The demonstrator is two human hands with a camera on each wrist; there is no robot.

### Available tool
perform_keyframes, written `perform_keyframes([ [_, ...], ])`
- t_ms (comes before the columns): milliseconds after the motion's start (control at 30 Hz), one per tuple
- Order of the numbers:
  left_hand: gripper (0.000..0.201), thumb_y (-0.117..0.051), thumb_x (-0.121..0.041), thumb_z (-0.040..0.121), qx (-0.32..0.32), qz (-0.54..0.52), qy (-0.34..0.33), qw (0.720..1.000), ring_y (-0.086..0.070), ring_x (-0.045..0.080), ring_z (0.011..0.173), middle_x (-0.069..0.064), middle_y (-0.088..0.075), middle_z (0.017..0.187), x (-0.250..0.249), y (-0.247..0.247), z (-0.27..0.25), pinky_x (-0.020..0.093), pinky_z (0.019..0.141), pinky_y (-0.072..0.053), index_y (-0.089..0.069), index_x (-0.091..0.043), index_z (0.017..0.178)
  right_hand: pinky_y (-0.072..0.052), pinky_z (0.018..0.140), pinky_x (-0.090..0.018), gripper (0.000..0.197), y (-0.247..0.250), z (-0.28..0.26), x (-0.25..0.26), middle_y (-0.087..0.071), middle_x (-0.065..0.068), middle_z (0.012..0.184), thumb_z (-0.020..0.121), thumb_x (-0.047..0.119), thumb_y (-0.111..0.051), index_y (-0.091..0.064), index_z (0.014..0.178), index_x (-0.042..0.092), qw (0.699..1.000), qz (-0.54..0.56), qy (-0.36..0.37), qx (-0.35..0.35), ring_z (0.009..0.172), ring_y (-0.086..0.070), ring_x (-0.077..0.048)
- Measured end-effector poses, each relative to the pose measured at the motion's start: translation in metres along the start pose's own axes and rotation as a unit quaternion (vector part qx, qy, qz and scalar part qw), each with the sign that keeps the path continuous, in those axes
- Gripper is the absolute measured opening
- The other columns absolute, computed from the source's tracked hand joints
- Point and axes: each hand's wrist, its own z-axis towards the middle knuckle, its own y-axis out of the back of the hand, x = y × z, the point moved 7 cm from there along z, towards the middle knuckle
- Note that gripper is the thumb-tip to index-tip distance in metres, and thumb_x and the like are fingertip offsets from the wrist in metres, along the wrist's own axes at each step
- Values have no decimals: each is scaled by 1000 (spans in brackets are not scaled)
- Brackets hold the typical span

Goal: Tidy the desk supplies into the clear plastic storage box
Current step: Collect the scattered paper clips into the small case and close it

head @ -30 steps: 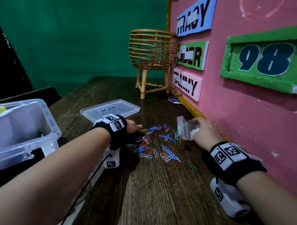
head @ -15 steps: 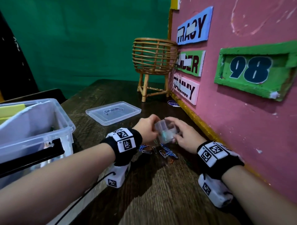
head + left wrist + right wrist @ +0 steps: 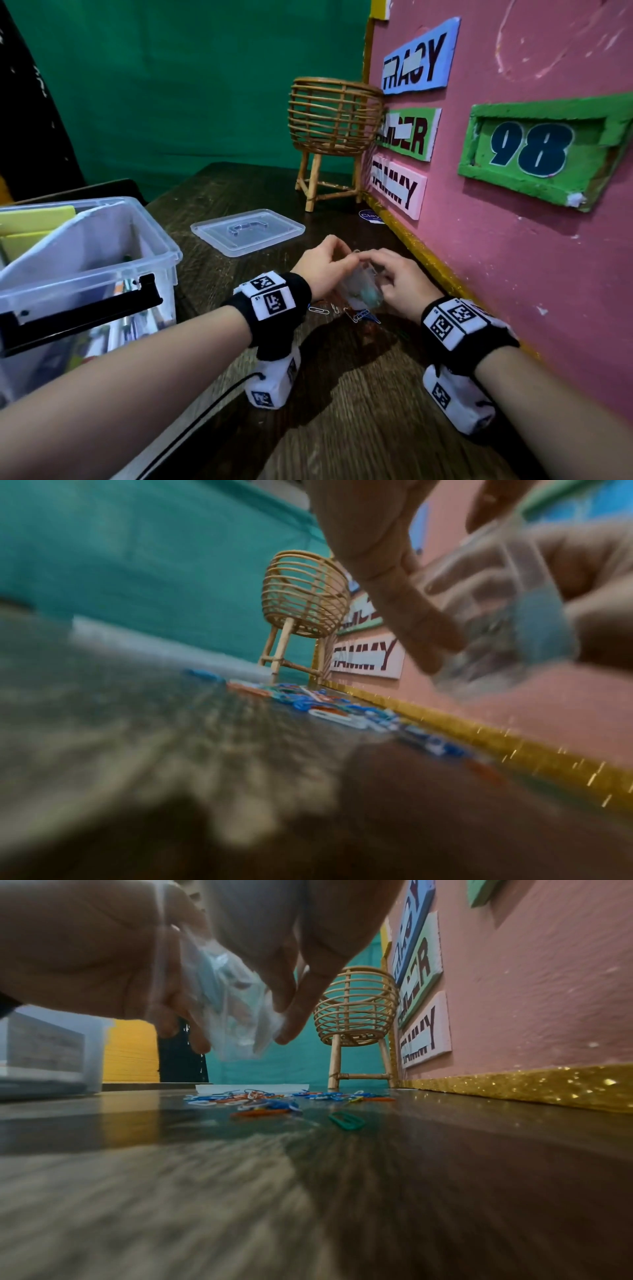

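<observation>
Both hands meet over the dark wooden desk near the pink wall and hold a small clear plastic bag (image 3: 361,289) with coloured paper clips inside. My left hand (image 3: 342,260) pinches the bag's top edge. My right hand (image 3: 380,267) grips the bag from the other side, its fingers curled round the plastic (image 3: 226,993). Several loose coloured paper clips (image 3: 356,313) lie on the desk under the bag, also plain in the right wrist view (image 3: 260,1099). The clear plastic storage box (image 3: 85,246) stands open at the left with supplies in it.
The box's clear lid (image 3: 246,231) lies flat behind the hands. A wicker basket on legs (image 3: 334,116) stands at the back by the wall. The pink wall with a gold glitter strip (image 3: 428,260) runs close along the right.
The left hand came off the clips on the desk and joined the right hand at the bag. Both hands and the bag moved nearer to me and a little higher.
</observation>
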Motion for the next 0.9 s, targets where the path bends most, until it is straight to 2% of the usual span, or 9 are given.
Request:
perform_keyframes([
  [100,12,-59,-17,89,61,-57,64,994,-63,18,72,2,-59,92,14,-7,-9,29,58,-56,-54,-17,100,-43,88,-13,48,-1,-4,1,-53,11,109,83,-11,-49,-63,103,31,1000,5,2,15,101,-51,-5],
  [200,22,-56,2,87,124,-25,86,988,-62,13,72,3,-62,91,24,-12,-17,21,59,-55,-58,-19,90,-48,93,-25,48,-2,-7,3,-53,12,112,85,-9,-47,-62,98,34,1000,9,-4,13,104,-54,-8],
  [367,33,-63,-2,82,-44,202,9,978,-61,22,105,7,-63,114,4,34,-13,25,79,-49,-57,-14,112,-48,89,-28,38,-2,-16,-5,-50,3,119,87,31,-61,-48,121,23,993,-51,-105,-26,102,-56,-14],
  [467,35,-57,-5,85,-97,309,-16,946,-56,30,109,13,-59,119,-1,64,-10,35,85,-46,-50,-10,119,-48,82,-31,61,-4,-37,-43,-52,-9,129,88,44,-56,-34,134,9,925,-180,-327,65,106,-57,-23],
  [567,36,-55,-6,87,-118,356,-8,927,-54,33,111,15,-55,122,10,80,-4,38,88,-44,-45,-9,121,-38,54,-22,60,-18,-49,-54,-52,-14,132,91,44,-52,-36,133,4,866,-256,-371,216,93,-55,-23],
  [633,33,-51,-5,89,-123,349,4,929,-55,33,110,16,-56,122,18,85,2,38,87,-44,-46,-8,122,-32,51,-19,20,-28,-36,-49,-58,-12,116,94,32,-48,-50,101,14,887,-255,-300,240,87,-54,-22],
  [700,29,-46,-6,92,-125,342,12,931,-56,33,110,17,-56,122,25,86,8,39,87,-46,-47,-8,121,-39,55,-18,12,-43,-21,-45,-57,-5,89,93,18,-51,-47,82,17,919,-178,-243,253,73,-52,-17],
  [800,27,-45,-9,93,-130,340,8,931,-55,32,111,16,-57,121,28,86,16,40,88,-47,-48,-8,120,-47,65,-19,17,-55,-2,-38,-51,3,76,88,1,-57,-53,102,11,940,4,-231,252,65,-52,-7],
  [900,25,-43,-9,93,-136,346,-10,928,-55,33,110,17,-58,119,28,84,23,39,86,-46,-49,-9,118,-48,73,-22,26,-45,20,-39,-60,0,90,87,10,-61,-57,113,8,958,-28,-222,181,85,-60,-15],
])
